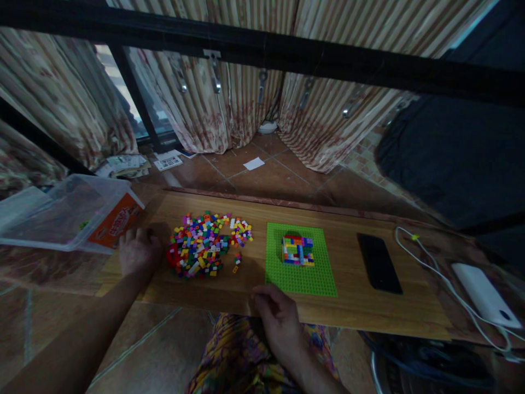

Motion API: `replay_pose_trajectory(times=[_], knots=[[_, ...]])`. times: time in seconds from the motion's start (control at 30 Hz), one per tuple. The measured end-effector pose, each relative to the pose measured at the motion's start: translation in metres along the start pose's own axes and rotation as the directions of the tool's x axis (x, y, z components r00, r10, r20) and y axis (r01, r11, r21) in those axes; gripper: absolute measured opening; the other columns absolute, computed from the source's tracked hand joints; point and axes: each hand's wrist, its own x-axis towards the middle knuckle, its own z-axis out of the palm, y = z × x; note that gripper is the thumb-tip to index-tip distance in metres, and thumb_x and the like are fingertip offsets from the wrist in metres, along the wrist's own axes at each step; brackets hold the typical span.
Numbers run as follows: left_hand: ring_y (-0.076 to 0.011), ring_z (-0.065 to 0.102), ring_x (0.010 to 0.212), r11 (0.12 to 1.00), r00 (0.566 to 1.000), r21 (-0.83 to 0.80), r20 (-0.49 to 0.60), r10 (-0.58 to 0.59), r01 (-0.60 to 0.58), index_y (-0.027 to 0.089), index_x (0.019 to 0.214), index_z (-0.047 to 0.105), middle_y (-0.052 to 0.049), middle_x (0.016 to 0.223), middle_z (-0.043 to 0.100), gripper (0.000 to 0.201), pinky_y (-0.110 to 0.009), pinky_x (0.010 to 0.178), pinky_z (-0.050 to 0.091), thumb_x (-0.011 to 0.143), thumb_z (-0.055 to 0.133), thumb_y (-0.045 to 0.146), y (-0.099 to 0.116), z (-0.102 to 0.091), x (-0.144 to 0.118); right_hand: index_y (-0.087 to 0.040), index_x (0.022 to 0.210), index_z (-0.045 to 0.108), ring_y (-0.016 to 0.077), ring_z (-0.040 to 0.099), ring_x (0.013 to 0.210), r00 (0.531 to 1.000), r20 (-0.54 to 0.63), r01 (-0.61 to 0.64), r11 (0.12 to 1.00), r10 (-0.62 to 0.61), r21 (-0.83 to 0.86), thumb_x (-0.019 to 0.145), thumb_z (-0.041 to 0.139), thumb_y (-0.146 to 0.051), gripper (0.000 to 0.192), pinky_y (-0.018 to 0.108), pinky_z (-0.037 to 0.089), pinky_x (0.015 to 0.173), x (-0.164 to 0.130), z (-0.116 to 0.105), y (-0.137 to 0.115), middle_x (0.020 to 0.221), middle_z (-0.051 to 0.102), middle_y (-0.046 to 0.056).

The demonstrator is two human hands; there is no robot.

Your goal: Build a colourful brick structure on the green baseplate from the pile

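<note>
My left hand (pixel 138 253) lies palm down at the left of the wooden board, apparently with its fingers flat, just left of the brick pile. The loose toy bricks (pixel 200 243) form a colourful heap, with a red piece (pixel 172 256) at its left edge. My right hand (pixel 281 323) is at the board's near edge, fingers curled and thumb against the index finger; whatever they may hold is hidden. Beyond it lies a green baseplate (pixel 301 284), bearing a small multicoloured brick build (pixel 298 251).
A clear plastic bin (pixel 77 191) with an orange label stands at the left. On the wooden board (pixel 348 306), a black phone (pixel 379 262) lies right of the baseplate. Farther right are a white power bank (pixel 486 295) and its cable (pixel 445 279). Striped curtains (pixel 229 109) hang behind.
</note>
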Motion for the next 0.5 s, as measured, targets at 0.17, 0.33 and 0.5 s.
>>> replay_pose_trajectory(times=[0.17, 0.33, 0.5], knots=[[-0.0305, 0.048, 0.107, 0.999, 1.0, -0.039, 0.018, -0.01, 0.011, 0.008, 0.113, 0.059, -0.019, 0.112, 0.056, 0.041, -0.042, 0.091, 0.037, 0.089, 0.034, 0.031, -0.003, 0.003, 0.0, -0.023, 0.09, 0.069, 0.0168, 0.066, 0.08, 0.983, 0.135, 0.146, 0.98, -0.128, -0.134, 0.088, 0.05, -0.02, 0.019, 0.026, 0.048, 0.07, -0.002, 0.004, 0.007, 0.084, 0.071, 0.001], [-0.0305, 0.048, 0.106, 0.999, 1.0, -0.038, 0.02, -0.022, 0.023, 0.007, 0.111, 0.06, -0.019, 0.111, 0.056, 0.04, -0.043, 0.091, 0.038, 0.089, 0.034, 0.029, -0.001, 0.001, 0.0, -0.023, 0.09, 0.067, 0.016, 0.064, 0.074, 0.974, 0.156, 0.198, 0.955, -0.166, -0.221, 0.089, 0.049, -0.018, 0.018, 0.025, 0.046, 0.067, 0.008, 0.0, 0.02, 0.079, 0.069, 0.001], [-0.0303, 0.049, 0.106, 0.998, 1.0, -0.065, 0.0, 0.008, -0.008, 0.008, 0.112, 0.059, -0.018, 0.108, 0.057, 0.038, -0.043, 0.093, 0.037, 0.088, 0.036, 0.025, 0.0, -0.001, -0.001, -0.022, 0.095, 0.064, 0.0181, 0.062, 0.078, 0.912, 0.252, 0.4, 0.835, -0.323, -0.379, 0.09, 0.047, -0.015, 0.019, 0.029, 0.044, 0.069, 0.01, 0.007, 0.035, 0.084, 0.066, 0.003]])
